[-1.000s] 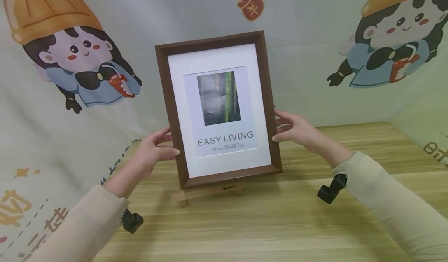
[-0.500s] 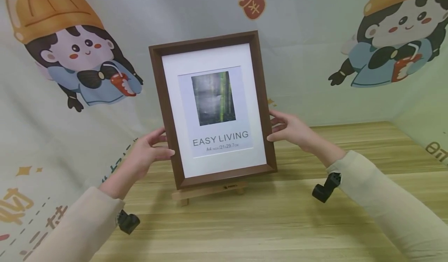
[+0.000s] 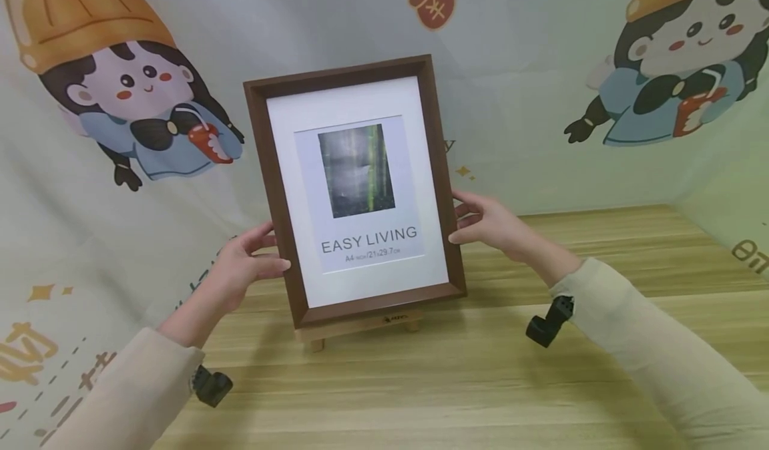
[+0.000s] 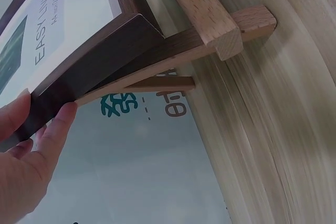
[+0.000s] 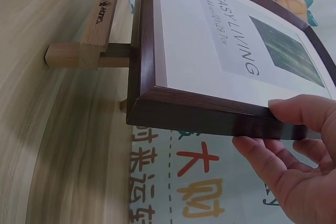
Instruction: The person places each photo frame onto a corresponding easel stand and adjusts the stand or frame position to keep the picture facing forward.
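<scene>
A dark brown picture frame (image 3: pixel 441 169) with a white mat and an "EASY LIVING" print stands tilted in the head view, leaning back. My left hand (image 3: pixel 243 263) pinches its left side, thumb on the front edge and fingers behind. On the opposite side my right hand (image 3: pixel 495 226) grips the frame likewise, lower than mid-height. Beneath it is a small wooden easel (image 3: pixel 360 328), mostly hidden by the frame. Both wrist views show the easel's front ledge (image 4: pixel 202 11) with a gap between it and the frame's lower edge (image 5: pixel 144 51).
The easel stands on a wood-grain tabletop (image 3: pixel 420 390). A pale cloth with cartoon figures and lettering (image 3: pixel 517 69) hangs behind and at the sides. Black wrist cameras (image 3: pixel 549 322) sit at both sleeve cuffs.
Both hands have carried the frame steadily to the left, sliding it across relative to the easel. The easel has stayed about where it was, and both grips look unchanged.
</scene>
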A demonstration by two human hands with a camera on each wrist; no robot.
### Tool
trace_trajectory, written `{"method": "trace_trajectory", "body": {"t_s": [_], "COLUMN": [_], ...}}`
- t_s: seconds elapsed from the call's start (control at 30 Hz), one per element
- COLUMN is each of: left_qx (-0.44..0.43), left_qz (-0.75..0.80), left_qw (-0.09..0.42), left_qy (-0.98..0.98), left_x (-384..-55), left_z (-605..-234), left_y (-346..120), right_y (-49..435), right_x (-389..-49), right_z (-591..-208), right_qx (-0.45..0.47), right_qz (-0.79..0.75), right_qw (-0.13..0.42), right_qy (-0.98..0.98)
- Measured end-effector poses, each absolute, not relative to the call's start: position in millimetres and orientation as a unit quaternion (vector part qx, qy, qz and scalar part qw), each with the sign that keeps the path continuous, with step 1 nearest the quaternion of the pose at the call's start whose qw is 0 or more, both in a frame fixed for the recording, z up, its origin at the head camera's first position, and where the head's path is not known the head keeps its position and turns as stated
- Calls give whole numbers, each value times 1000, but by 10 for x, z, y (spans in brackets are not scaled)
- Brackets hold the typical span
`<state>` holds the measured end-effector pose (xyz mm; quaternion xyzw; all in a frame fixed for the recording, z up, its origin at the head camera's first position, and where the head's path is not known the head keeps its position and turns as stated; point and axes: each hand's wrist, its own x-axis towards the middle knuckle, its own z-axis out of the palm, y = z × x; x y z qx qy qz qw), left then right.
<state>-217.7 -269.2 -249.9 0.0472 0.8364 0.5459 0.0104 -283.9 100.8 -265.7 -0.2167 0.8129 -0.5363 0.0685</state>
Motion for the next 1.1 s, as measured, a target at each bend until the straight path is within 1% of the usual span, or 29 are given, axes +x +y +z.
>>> {"method": "trace_trajectory", "body": {"t_s": [0.37,1.1], "left_qx": [45,47], "left_qz": [535,540], "left_qw": [11,-9], "left_qy": [844,841], "left_x": [-2175,-2144], "left_z": [-2502,-2585], "left_y": [-2741,-2870], "right_y": [953,790], "right_x": [-2865,-2875], "right_z": [-2679,-2745], "right_qx": [-213,-222], "right_qz": [-538,-540], "right_qw": [70,64], "right_qy": [813,810]}}
